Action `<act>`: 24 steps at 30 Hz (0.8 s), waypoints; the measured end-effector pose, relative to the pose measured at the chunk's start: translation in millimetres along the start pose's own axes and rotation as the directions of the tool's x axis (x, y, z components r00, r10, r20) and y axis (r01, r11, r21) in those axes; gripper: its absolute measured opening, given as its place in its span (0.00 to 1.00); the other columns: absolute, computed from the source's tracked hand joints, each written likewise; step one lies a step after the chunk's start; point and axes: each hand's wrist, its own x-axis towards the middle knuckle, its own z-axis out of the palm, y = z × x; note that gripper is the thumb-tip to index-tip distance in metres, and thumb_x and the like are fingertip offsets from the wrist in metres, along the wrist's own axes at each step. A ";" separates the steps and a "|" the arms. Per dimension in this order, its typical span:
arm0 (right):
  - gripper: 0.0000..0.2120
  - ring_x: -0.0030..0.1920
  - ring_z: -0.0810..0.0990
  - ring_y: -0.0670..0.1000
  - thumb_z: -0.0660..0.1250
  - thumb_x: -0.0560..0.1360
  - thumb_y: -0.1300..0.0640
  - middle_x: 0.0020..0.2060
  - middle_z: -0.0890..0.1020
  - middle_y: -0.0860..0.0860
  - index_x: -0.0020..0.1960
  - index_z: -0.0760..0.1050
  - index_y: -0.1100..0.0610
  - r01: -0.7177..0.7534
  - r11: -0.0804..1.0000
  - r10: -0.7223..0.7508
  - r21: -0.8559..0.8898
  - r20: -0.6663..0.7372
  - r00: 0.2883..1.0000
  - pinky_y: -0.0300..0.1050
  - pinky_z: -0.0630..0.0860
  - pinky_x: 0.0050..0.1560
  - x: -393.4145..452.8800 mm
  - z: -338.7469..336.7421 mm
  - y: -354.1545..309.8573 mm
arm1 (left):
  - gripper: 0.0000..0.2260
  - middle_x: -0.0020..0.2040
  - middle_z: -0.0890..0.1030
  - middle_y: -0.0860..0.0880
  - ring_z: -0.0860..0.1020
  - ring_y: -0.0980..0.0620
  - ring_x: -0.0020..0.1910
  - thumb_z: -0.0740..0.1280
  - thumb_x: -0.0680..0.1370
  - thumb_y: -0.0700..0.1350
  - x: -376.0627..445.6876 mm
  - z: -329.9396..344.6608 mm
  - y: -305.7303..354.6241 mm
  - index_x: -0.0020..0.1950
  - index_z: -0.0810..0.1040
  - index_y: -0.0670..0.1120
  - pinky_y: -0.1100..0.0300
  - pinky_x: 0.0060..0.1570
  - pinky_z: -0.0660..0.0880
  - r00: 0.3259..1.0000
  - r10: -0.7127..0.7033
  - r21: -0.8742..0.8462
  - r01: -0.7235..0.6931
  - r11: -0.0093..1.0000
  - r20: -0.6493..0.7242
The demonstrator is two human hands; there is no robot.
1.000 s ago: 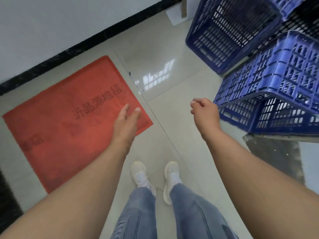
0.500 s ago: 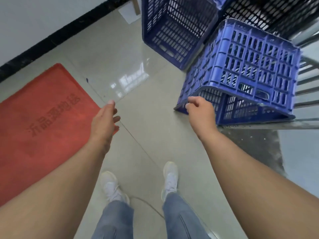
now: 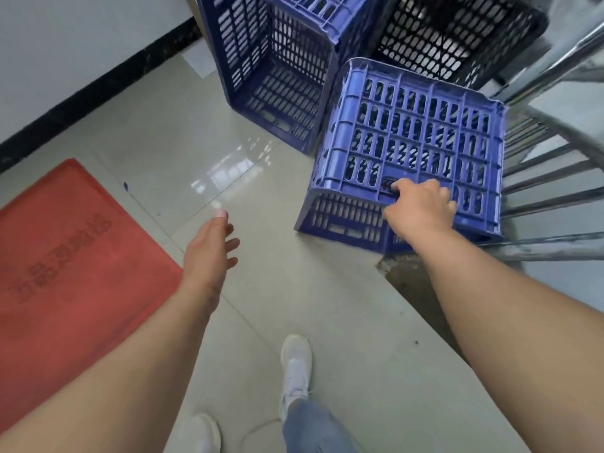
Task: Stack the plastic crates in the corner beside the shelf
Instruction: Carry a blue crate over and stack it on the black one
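Right hand (image 3: 420,209) curls its fingers into a handle slot of the overturned, slatted blue plastic crate (image 3: 415,138) on the glossy tiled floor (image 3: 202,152) beside the steel shelf (image 3: 552,178), left hand (image 3: 209,253) loosely spread, holding nothing

The right hand (image 3: 420,207) curls its fingers into a slot of the upturned blue crate (image 3: 415,138) (base skyward); the left hand (image 3: 209,253) hangs spread over the floor (image 3: 310,305) beside it.
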 end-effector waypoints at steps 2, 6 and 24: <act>0.21 0.67 0.64 0.63 0.63 0.76 0.58 0.66 0.66 0.61 0.69 0.68 0.51 -0.029 0.999 0.031 -0.044 0.042 0.999 0.57 0.59 0.68 9.0 5.9 3.0 | 0.14 0.60 0.76 0.50 0.78 0.50 0.55 0.55 0.80 0.56 4.2 1.8 -5.6 0.60 0.72 0.51 0.51 0.56 0.75 1.000 0.006 -0.003 -0.006 1.000 -0.005; 0.18 0.68 0.63 0.64 0.63 0.77 0.55 0.66 0.67 0.62 0.67 0.70 0.52 -0.047 0.998 0.048 -0.047 0.019 0.999 0.57 0.58 0.69 16.4 20.5 3.4 | 0.14 0.60 0.76 0.50 0.78 0.50 0.56 0.55 0.80 0.56 14.4 -3.8 -19.1 0.61 0.72 0.51 0.51 0.56 0.74 1.000 0.006 -0.001 -0.006 1.000 -0.011; 0.16 0.64 0.64 0.62 0.56 0.81 0.49 0.66 0.66 0.55 0.66 0.68 0.53 0.225 0.974 -0.221 0.027 -0.120 0.968 0.57 0.73 0.52 -46.2 63.3 -93.7 | 0.18 0.60 0.76 0.50 0.77 0.50 0.55 0.55 0.80 0.56 32.8 -98.6 -43.7 0.65 0.72 0.49 0.49 0.58 0.74 0.997 0.003 -0.018 -0.004 1.000 -0.078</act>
